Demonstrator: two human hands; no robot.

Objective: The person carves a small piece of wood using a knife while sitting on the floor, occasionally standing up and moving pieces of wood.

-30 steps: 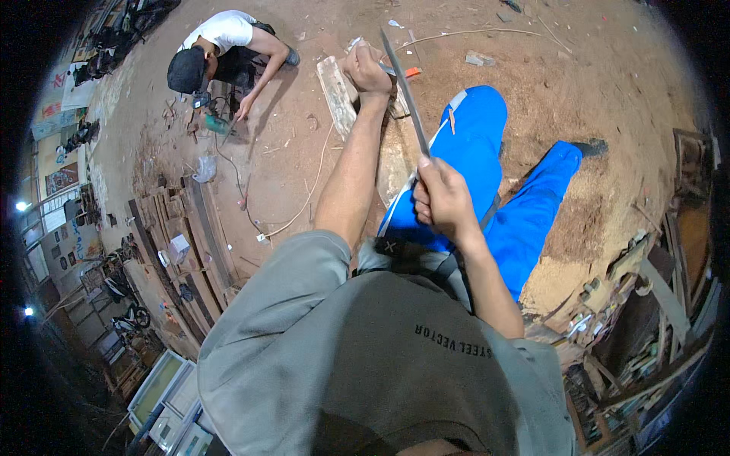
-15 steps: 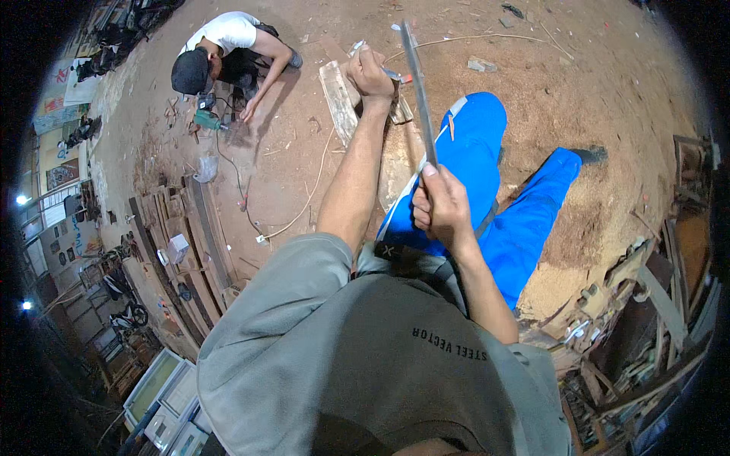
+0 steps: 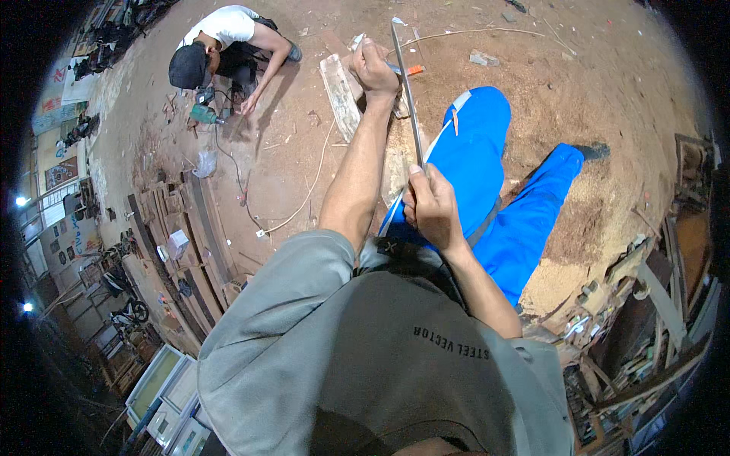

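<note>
Your right hand (image 3: 433,209) grips the near end of the long thin grey metal blade (image 3: 407,91); your left hand (image 3: 374,68) closes round its far end, above the pale wooden plank (image 3: 340,102). How far along, you can't tell.

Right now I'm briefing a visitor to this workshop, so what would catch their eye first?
Bright blue trousers fill the centre, over a sawdust floor. In front of them the left hand and right hand grip a long thin metal strip at its far and near ends. At upper left a crouching person works on the floor beside a green power tool.
</note>
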